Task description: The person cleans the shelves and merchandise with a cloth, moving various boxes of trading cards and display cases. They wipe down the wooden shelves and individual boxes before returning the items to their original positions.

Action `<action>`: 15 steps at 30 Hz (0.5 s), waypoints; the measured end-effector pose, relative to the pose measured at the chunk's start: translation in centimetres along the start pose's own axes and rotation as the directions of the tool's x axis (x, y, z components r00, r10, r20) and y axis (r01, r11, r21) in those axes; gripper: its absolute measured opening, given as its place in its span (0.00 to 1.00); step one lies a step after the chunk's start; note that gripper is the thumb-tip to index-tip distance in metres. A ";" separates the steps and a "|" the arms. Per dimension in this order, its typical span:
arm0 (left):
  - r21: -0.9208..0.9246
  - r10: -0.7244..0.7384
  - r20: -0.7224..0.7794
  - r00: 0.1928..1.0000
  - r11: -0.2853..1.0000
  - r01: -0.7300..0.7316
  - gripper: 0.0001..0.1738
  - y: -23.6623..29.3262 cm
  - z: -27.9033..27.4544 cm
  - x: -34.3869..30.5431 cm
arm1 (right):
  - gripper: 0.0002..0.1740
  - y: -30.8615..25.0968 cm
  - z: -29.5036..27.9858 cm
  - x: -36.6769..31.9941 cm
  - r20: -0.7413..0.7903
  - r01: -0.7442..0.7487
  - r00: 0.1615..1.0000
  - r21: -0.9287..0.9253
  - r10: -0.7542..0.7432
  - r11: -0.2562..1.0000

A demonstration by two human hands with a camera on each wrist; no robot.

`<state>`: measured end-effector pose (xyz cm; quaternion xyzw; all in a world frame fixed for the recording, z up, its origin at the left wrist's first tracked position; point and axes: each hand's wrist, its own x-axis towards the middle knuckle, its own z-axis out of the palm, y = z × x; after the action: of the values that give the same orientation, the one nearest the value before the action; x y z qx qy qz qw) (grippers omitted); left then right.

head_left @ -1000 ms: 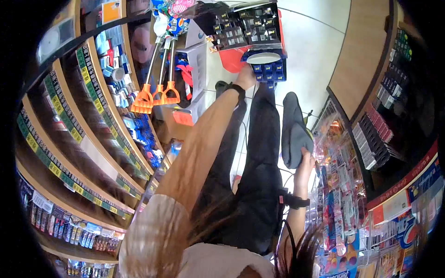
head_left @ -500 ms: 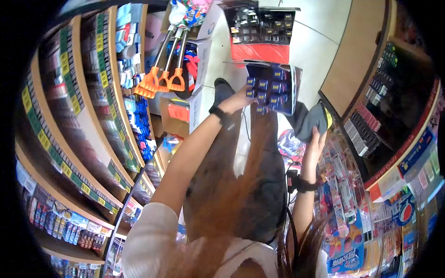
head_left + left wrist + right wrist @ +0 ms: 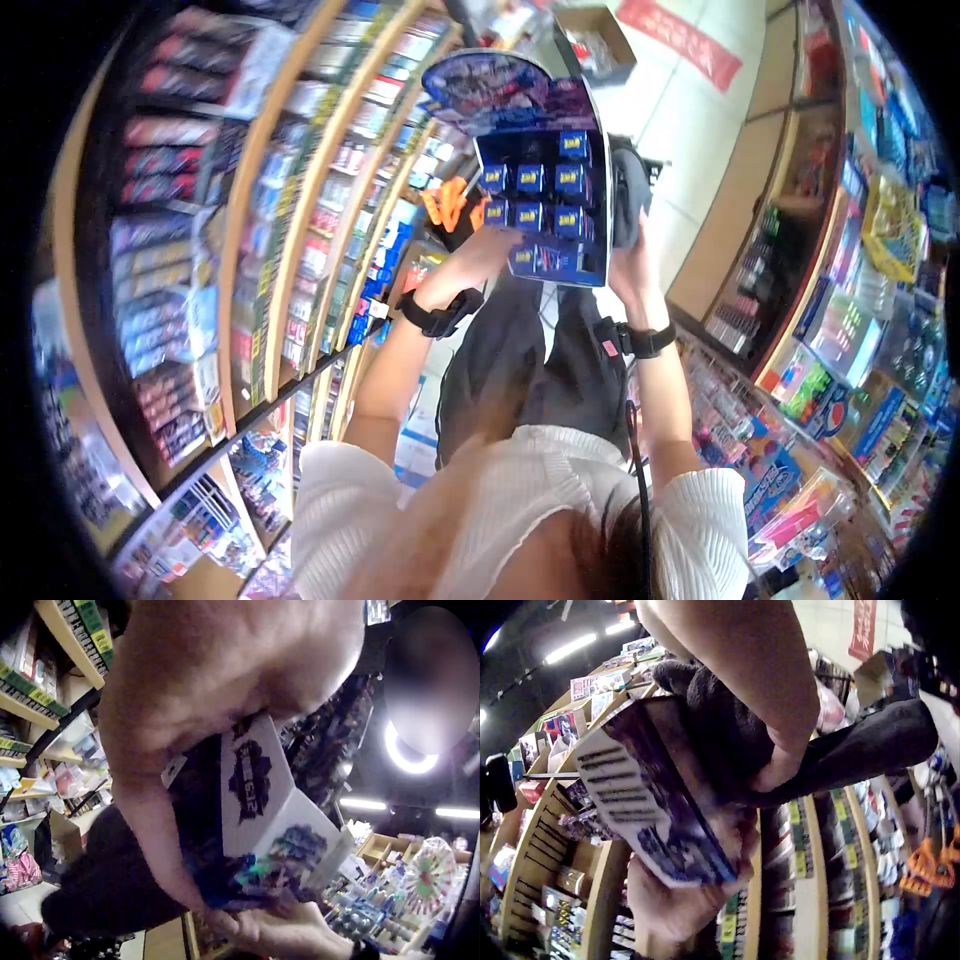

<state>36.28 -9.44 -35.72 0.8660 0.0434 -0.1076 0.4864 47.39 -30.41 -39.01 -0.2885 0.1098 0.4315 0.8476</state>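
Observation:
Against its lower left side, my left hand [image 3: 480, 265] grips an open cardboard display box [image 3: 592, 262]. Rows of small dark blue packets [image 3: 528, 178] with yellow labels sit inside, below a raised, rounded printed header [image 3: 485, 85]. My right hand [image 3: 630, 265] holds a dark grey cloth [image 3: 628, 195] along the box's right side. In the right wrist view the fuzzy cloth [image 3: 731, 720] lies bunched between the right hand and the box [image 3: 622, 787]. White printed faces of the box [image 3: 255, 795] show in the left wrist view.
Packed shelves [image 3: 290, 200] line the left side. A counter [image 3: 730, 240] and racks of hanging goods stand on the right. Orange handles [image 3: 452, 205] stick out behind the left forearm. An open carton [image 3: 600, 50] and a red strip [image 3: 685, 40] lie on the tiled floor ahead.
The display box has come up from near the floor, closer to the body. The right hand has brought the grey cloth against its right side. The head view has swung upward.

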 end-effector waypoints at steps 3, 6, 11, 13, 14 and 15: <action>-0.616 -0.222 -0.181 0.958 0.785 0.066 0.11 8.8 -4.1 -2.2 | 0.25 2.9 4.2 -0.5 0.067 -0.174 0.982 -0.077 0.179 0.982; -0.695 -0.228 -0.258 0.939 0.719 -0.016 0.09 9.2 -5.7 -4.9 | 0.25 2.1 5.4 -0.3 -0.030 -0.214 0.976 -0.265 0.214 0.940; -0.788 -0.281 -0.434 0.856 0.579 -0.210 0.26 0.2 -2.6 -3.6 | 0.21 -3.3 11.8 -1.5 0.104 0.444 0.893 -0.366 -0.438 0.818; -0.620 -0.259 -0.523 0.812 0.769 -0.155 0.34 2.2 -3.7 -4.4 | 0.18 -5.2 14.8 -2.3 0.241 0.573 0.816 -0.460 -0.526 0.678; -0.524 -0.247 -0.566 0.787 0.844 -0.112 0.39 3.3 -4.2 -4.8 | 0.17 -5.6 16.7 -3.2 0.323 0.614 0.783 -0.535 -0.531 0.580; -0.500 -0.320 -0.562 0.763 0.866 -0.005 0.40 5.8 -5.1 -5.6 | 0.14 -4.8 19.8 -4.8 0.393 0.629 0.773 -0.573 -0.498 0.526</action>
<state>32.60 -7.95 -27.01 0.6986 0.3029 0.1596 0.6283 47.08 -24.29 -19.01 -0.5553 -0.2315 0.1661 0.7813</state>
